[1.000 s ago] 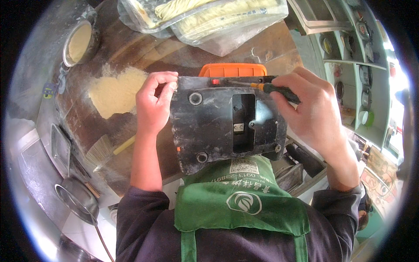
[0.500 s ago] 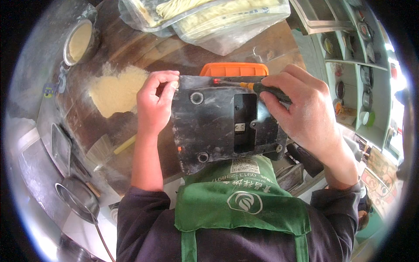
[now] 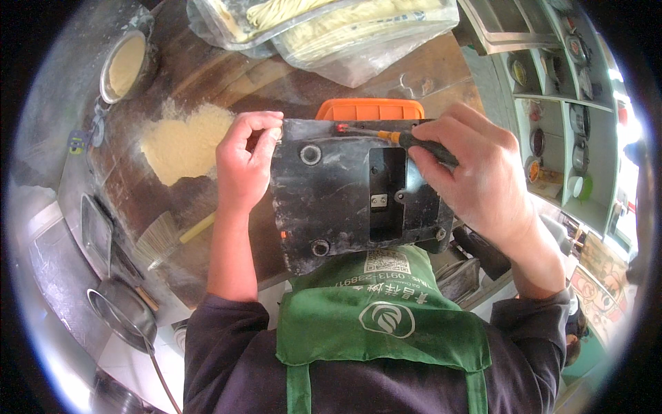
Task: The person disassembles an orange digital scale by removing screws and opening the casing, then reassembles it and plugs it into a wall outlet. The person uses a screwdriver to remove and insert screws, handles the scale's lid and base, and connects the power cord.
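Sliding left since a second ago, the screwdriver (image 3: 388,136), in the right hand's (image 3: 479,155) closed grip, slants slightly up-left to the red piece (image 3: 341,127), upper centre; the left hand (image 3: 245,155) pinches the mid-frame black box (image 3: 338,200).

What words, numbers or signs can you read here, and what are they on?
I won't copy them, but here's where they are:
Green apron: white letters and numbers.
Green apron: white square code.
Green apron: white leaf-like sign in a rounded outline.
Plastic bag: blue print, too blurred to read.
Black box: no writing I can make out.
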